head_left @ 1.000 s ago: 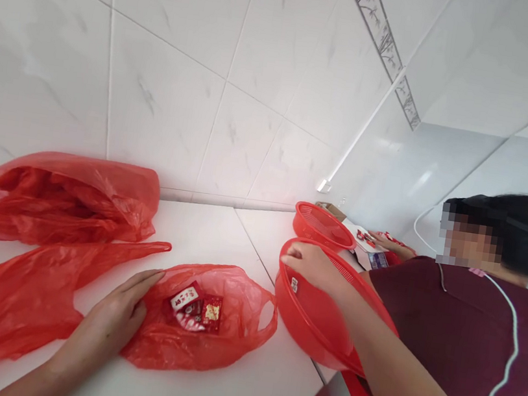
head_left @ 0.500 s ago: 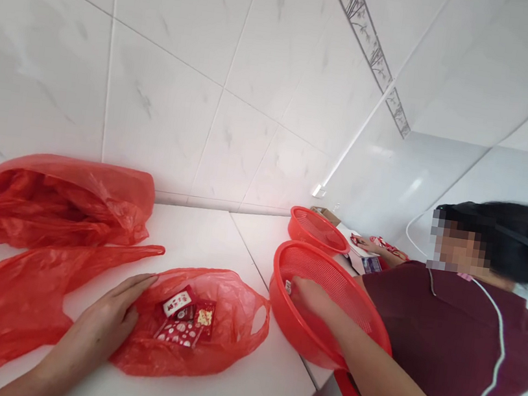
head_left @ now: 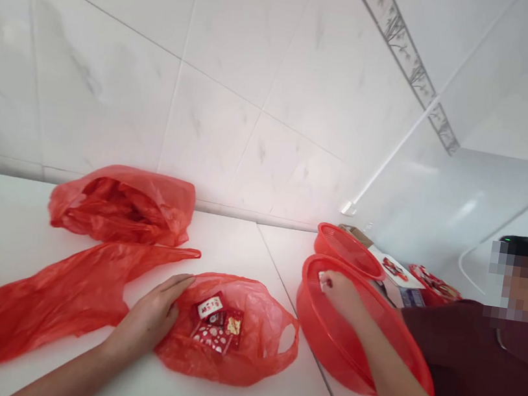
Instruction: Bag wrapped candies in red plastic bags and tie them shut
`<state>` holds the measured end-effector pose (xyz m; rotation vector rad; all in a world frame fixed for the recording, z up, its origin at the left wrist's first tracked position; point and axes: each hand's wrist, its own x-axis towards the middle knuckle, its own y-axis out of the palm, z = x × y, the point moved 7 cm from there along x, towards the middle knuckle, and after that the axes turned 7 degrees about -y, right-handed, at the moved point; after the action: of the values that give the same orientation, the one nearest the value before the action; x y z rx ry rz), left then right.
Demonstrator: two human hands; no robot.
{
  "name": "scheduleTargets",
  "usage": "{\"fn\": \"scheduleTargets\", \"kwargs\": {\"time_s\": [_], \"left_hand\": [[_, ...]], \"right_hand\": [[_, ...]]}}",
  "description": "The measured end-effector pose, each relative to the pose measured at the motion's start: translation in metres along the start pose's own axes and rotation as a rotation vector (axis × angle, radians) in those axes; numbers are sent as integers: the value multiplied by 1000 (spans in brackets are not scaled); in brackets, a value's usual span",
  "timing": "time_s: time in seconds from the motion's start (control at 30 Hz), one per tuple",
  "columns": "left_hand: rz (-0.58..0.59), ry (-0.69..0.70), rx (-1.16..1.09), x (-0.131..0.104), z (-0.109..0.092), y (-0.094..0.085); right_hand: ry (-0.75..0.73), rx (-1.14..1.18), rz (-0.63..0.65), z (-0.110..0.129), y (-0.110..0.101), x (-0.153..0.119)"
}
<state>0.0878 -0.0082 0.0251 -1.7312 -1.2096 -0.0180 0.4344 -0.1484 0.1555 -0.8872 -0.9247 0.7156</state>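
Packets (head_left: pixel 213 340) lie in the open red bag (head_left: pixel 267 346), so that much looks done. The bag sits on the white table (head_left: pixel 224 235), in front of the person, with its mouth wide. I count three packets that show well: one with a white label, one with a yellow picture and one with dots. A bit of dark red peeks out between them, and it may be a fourth.

The left hand (head_left: pixel 152 313) touches the near-left edge of the bag, fingers a little bent. I cannot tell if it pinches the plastic or just rests there.

The right hand (head_left: pixel 341 294) is over the big red basket (head_left: pixel 316 349), just beside the bag. Its fingers are curled closed, and they seem to pinch one small white thing (head_left: pixel 322 281). It is blurry. That one is not in the bag. The arm hides part of the basket, so I cannot count what else may be left in it.

There are two more red bags: one puffy bag (head_left: pixel 161 190) by the wall and one flat bag (head_left: pixel 58 300) on the left. One smaller red basket (head_left: pixel 324 239) stands behind the big one. One other person's sleeve (head_left: pixel 451 336) is at the right.
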Motion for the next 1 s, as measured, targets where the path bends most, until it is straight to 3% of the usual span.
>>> {"fn": "scheduleTargets", "kwargs": {"time_s": [0.1,0.2,0.3,0.4,0.47,0.53,0.63,0.73,0.8,0.87,0.93,1.0], "left_hand": [[-6,-49,-40,0,-3,-4],[-37,-76,-98,1,-5,-9],[-64,-85,-140,0,-8,-15],[-79,-83,-174,-2,-12,-20],[-98,-84,-189,-4,-13,-23],[-125,-88,-192,-5,-14,-26],[-162,-120,-178,-4,-12,-30],[-133,-210,-162,-1,-6,-35],[-57,-290,-193,2,-3,-39],[48,-375,-348,6,-3,-42],[110,-461,-597,10,-8,-48],[97,-512,-775,17,-15,-60]], "right_hand": [[-170,43,-117,39,-15,6],[-391,90,-152,94,-17,-16],[-547,82,72,141,15,-44],[-636,6,257,159,51,-69],[-615,-30,207,153,58,-81],[-523,-7,43,135,52,-93],[-333,99,-238,99,44,-123],[-95,282,-428,60,58,-156],[117,466,-419,38,83,-169],[292,646,-326,30,108,-169],[359,773,-213,37,120,-157],[341,851,-114,52,115,-136]]}}
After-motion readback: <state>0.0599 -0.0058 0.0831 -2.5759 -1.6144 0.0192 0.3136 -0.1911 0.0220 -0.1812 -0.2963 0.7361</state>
